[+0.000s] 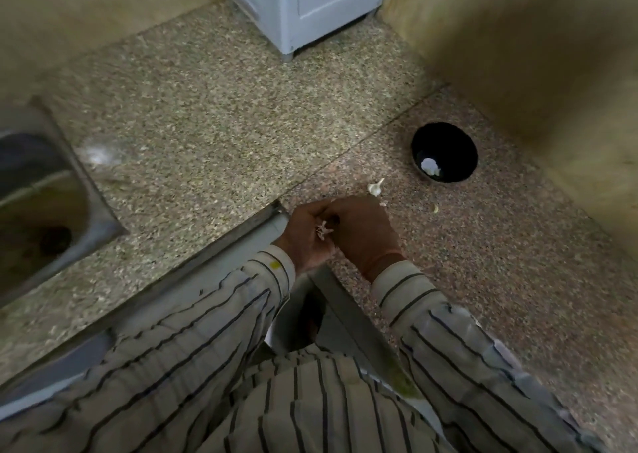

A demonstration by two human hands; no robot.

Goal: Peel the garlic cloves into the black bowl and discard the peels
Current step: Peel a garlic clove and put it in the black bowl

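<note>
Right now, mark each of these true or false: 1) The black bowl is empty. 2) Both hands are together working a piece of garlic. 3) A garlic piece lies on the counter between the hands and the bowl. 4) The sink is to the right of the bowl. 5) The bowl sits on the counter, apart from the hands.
1) False. The black bowl already holds some white garlic.
2) True. The left hand and right hand meet around a garlic clove with loose peel.
3) True. A garlic piece lies on the counter there.
4) False. The sink is far to the bowl's left.
5) True.
</note>
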